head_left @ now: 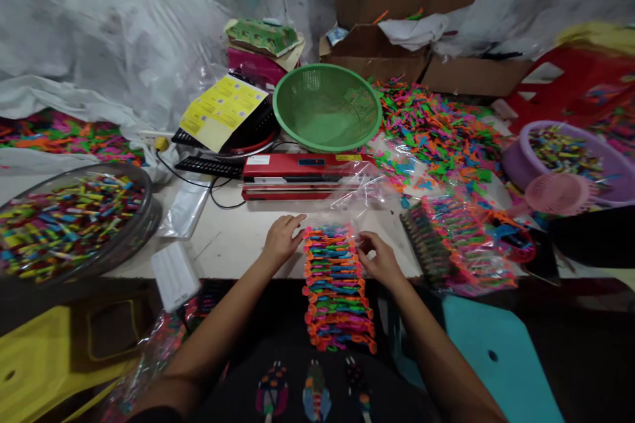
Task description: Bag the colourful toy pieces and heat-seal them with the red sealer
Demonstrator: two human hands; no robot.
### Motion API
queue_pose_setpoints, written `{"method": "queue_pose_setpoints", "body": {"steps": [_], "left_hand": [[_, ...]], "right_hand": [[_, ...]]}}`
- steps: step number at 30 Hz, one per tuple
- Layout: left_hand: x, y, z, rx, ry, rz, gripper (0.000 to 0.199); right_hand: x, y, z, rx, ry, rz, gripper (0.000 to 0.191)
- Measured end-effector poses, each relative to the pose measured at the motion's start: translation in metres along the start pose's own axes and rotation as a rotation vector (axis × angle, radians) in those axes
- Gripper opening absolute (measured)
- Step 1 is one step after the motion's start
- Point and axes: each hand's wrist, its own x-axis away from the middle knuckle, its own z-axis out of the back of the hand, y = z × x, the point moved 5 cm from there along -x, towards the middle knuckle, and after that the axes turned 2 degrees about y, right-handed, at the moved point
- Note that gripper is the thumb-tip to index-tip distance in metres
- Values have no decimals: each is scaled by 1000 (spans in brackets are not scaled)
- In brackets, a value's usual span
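Observation:
A clear plastic bag [338,287] packed with a stack of small bright plastic pieces, orange, green, pink and blue, hangs over the table's front edge toward my lap. My left hand [284,239] pinches its upper left edge between thumb and fingers. On the opposite edge, my right hand [381,258] grips the film with bent fingers. The bag's loose, unfilled end spreads up over the front of a red heat sealer [288,175], just beyond my hands.
Behind the sealer stands a green basket [327,109]. Loose plastic pieces [441,132] are heaped at the right, with filled bags [461,244] nearer me. A clear bowl [74,218] of small parts is left; a purple basin [570,158] is right. Stools flank me.

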Motion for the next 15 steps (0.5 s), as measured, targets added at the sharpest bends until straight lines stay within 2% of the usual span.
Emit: {"method": "queue_pose_setpoints", "body": {"steps": [4,6,8,10,15], "left_hand": [[-8,0,-1,28,34,39,18],[-6,2,3,78,61,75,20],[1,5,9,119,98,135,19],[11,10,16,154,147,160,17],[32,30,26,112,203,18,23]], "right_hand": [[-6,-3,-4,67,70,14,20],[-7,-10,-1,130,103,82,11],[-6,-20,3,180,133,180,16],[-4,-29,5,195,105,281,18],[1,-36,6,203,-3,343,18]]}}
